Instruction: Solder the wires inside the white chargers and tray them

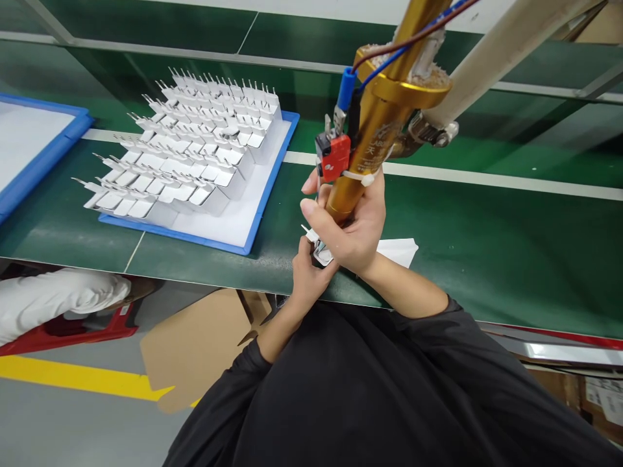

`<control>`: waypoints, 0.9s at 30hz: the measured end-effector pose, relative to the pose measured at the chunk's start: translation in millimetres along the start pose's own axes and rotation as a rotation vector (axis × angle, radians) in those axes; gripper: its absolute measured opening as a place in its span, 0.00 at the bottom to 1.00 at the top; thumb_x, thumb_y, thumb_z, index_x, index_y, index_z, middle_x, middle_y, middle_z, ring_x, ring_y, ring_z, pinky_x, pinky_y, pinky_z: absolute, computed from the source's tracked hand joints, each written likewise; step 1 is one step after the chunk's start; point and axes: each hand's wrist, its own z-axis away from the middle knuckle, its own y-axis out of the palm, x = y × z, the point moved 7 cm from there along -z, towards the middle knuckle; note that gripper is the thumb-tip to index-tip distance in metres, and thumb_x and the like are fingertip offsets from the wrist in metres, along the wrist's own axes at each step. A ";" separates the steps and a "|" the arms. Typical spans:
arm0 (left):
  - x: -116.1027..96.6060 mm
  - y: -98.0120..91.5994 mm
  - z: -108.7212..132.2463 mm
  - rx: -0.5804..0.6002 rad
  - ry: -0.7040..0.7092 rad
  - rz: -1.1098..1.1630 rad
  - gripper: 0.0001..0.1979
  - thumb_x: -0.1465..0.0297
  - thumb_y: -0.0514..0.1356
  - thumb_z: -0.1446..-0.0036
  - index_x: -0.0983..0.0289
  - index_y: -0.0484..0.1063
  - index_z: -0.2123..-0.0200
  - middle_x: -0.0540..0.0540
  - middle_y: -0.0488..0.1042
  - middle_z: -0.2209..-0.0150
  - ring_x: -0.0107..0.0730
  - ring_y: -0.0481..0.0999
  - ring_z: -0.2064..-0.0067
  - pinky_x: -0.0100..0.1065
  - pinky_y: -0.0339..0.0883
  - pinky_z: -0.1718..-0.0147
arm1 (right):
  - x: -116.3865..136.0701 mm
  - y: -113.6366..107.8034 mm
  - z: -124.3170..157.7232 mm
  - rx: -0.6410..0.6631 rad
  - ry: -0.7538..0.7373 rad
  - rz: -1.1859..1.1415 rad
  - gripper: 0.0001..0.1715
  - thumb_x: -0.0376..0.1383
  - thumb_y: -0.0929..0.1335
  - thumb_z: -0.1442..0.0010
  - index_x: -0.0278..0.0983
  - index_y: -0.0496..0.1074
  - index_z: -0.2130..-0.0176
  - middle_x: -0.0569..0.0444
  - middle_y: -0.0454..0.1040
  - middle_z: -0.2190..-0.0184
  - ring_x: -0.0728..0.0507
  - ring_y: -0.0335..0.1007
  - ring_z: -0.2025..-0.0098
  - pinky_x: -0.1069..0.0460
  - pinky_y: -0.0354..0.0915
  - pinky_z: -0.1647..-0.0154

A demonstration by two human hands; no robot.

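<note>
My right hand is closed around the lower end of a gold metal tube tool. A red-and-black micro switch is strapped to the tool's side, and my fingers reach the lever beneath it. Below, my left hand pinches a small white plastic housing with a pin at the bench's near edge. The tool's tip points down toward the housing's open side; my right thumb and palm hide part of the housing, so contact cannot be told. Just right of the housing lies a white sheet, partly behind my right wrist.
To the left, a blue-edged tray bears rows of white pinned housings. A second blue-edged tray lies farther left. A pale pipe and wires run up from the tool. A person's white sleeve shows at lower left.
</note>
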 end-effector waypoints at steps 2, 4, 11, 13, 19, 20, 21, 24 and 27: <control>0.0 -0.5 0.6 -0.006 0.013 -0.002 0.19 0.60 0.66 0.53 0.63 0.65 0.62 0.48 0.73 0.72 0.27 0.72 0.74 0.26 0.64 0.75 | -0.1 0.0 -0.1 -0.006 0.009 -0.017 0.20 0.44 0.57 0.31 0.43 0.48 0.43 0.52 0.72 0.56 0.50 0.74 0.66 0.50 0.74 0.65; 1.0 -0.8 1.3 -0.006 0.006 -0.013 0.19 0.59 0.66 0.53 0.63 0.66 0.61 0.49 0.74 0.72 0.28 0.73 0.73 0.27 0.65 0.74 | -0.2 0.0 -0.1 -0.013 0.021 -0.056 0.19 0.45 0.57 0.31 0.44 0.49 0.44 0.52 0.72 0.56 0.49 0.74 0.65 0.49 0.75 0.63; 1.3 -1.0 -2.6 0.064 -0.043 -0.070 0.19 0.58 0.65 0.50 0.64 0.69 0.59 0.53 0.77 0.69 0.33 0.77 0.69 0.30 0.67 0.71 | -0.1 -2.4 -3.3 -0.036 0.005 -0.213 0.24 0.50 0.66 0.39 0.45 0.52 0.51 0.58 0.70 0.63 0.53 0.64 0.76 0.51 0.70 0.72; 4.6 -3.5 -6.6 0.089 -0.059 -0.137 0.19 0.59 0.65 0.49 0.63 0.70 0.58 0.52 0.77 0.68 0.33 0.76 0.69 0.29 0.67 0.70 | -1.3 -4.8 -5.0 -0.039 -0.014 -0.308 0.21 0.49 0.65 0.38 0.44 0.53 0.53 0.58 0.69 0.63 0.55 0.60 0.78 0.53 0.66 0.76; 17.6 -16.6 -11.7 0.124 -0.118 -0.301 0.19 0.56 0.64 0.48 0.62 0.74 0.58 0.48 0.75 0.73 0.27 0.71 0.75 0.27 0.63 0.71 | -22.2 -31.2 -4.8 -0.096 0.039 -0.267 0.16 0.50 0.61 0.35 0.44 0.55 0.53 0.58 0.69 0.64 0.56 0.55 0.81 0.57 0.58 0.82; 17.6 -17.6 -10.9 0.131 -0.121 -0.299 0.19 0.56 0.64 0.48 0.62 0.75 0.59 0.47 0.74 0.74 0.26 0.69 0.76 0.27 0.62 0.72 | -27.4 -40.0 -4.0 -0.116 0.044 -0.231 0.16 0.49 0.61 0.35 0.44 0.55 0.53 0.59 0.69 0.64 0.56 0.55 0.81 0.57 0.57 0.83; 17.0 -17.8 -9.8 0.142 -0.120 -0.282 0.19 0.56 0.64 0.48 0.62 0.75 0.59 0.47 0.73 0.75 0.25 0.68 0.77 0.27 0.62 0.72 | -33.4 -50.3 -3.0 -0.139 0.052 -0.175 0.15 0.48 0.61 0.34 0.44 0.55 0.53 0.58 0.69 0.64 0.56 0.55 0.81 0.57 0.57 0.83; 14.6 -14.6 -5.7 0.195 -0.127 -0.161 0.18 0.56 0.64 0.48 0.62 0.76 0.59 0.47 0.73 0.75 0.25 0.68 0.76 0.26 0.63 0.72 | -56.3 -85.6 -0.2 -0.169 0.111 0.080 0.14 0.46 0.58 0.33 0.45 0.54 0.50 0.55 0.70 0.61 0.55 0.60 0.79 0.55 0.62 0.79; 12.1 -10.2 -2.8 0.235 -0.143 -0.044 0.19 0.56 0.64 0.48 0.62 0.76 0.58 0.47 0.73 0.74 0.25 0.68 0.76 0.26 0.64 0.74 | -79.8 -123.5 2.6 -0.160 0.163 0.292 0.18 0.43 0.59 0.34 0.45 0.50 0.46 0.49 0.69 0.52 0.51 0.68 0.71 0.51 0.71 0.68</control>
